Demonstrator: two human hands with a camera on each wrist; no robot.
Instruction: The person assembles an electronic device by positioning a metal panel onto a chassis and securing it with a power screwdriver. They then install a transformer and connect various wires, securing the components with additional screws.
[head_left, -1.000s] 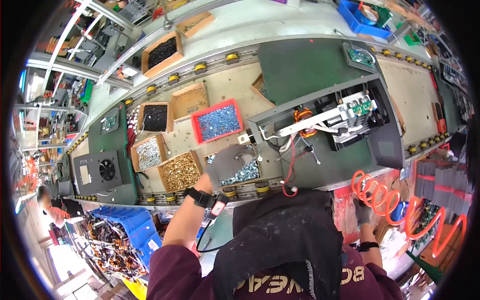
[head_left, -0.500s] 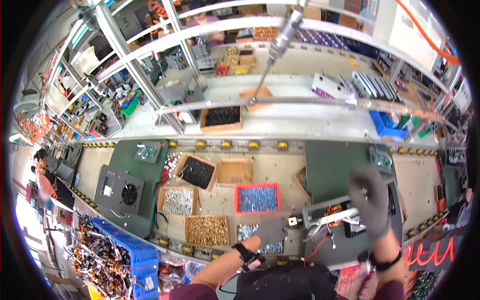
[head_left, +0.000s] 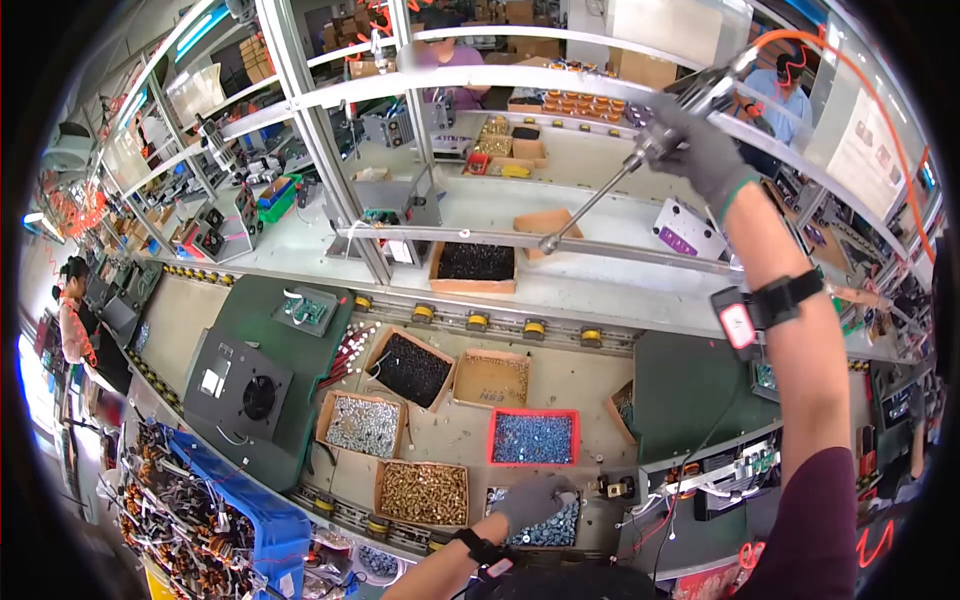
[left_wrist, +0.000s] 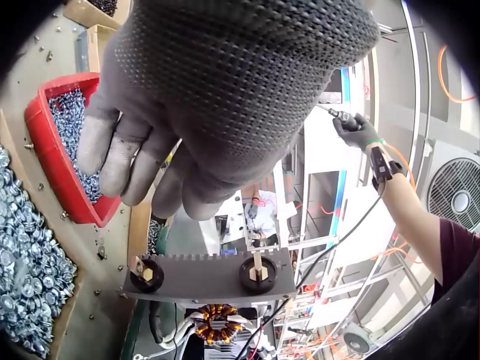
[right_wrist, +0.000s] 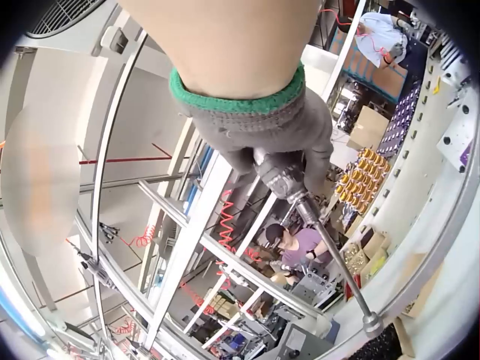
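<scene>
My gloved right hand (head_left: 700, 155) is raised at the upper right of the head view, gripping a hanging air driver (head_left: 655, 140) with a long shaft. In the right wrist view the fingers wrap round the driver (right_wrist: 281, 176), its socket tip pointing down. My gloved left hand (head_left: 535, 502) is over a box of silvery-blue fasteners (head_left: 555, 530), beside a black unit with two round terminals (head_left: 615, 487). In the left wrist view the left hand (left_wrist: 225, 97) has its fingers loosely extended above those terminals (left_wrist: 257, 274); nothing shows held in it.
Around stand a red tray of blue screws (head_left: 535, 438), boxes of brass parts (head_left: 422, 494), silver parts (head_left: 362, 425) and black screws (head_left: 410, 370). A grey fan unit (head_left: 238, 388) lies at the left. A metal rail (head_left: 450, 235) crosses behind the conveyor.
The right hand has risen from the lower right, past the black unit, and taken hold of the hanging driver. The left hand stays by the fastener box. The head view has tilted up.
</scene>
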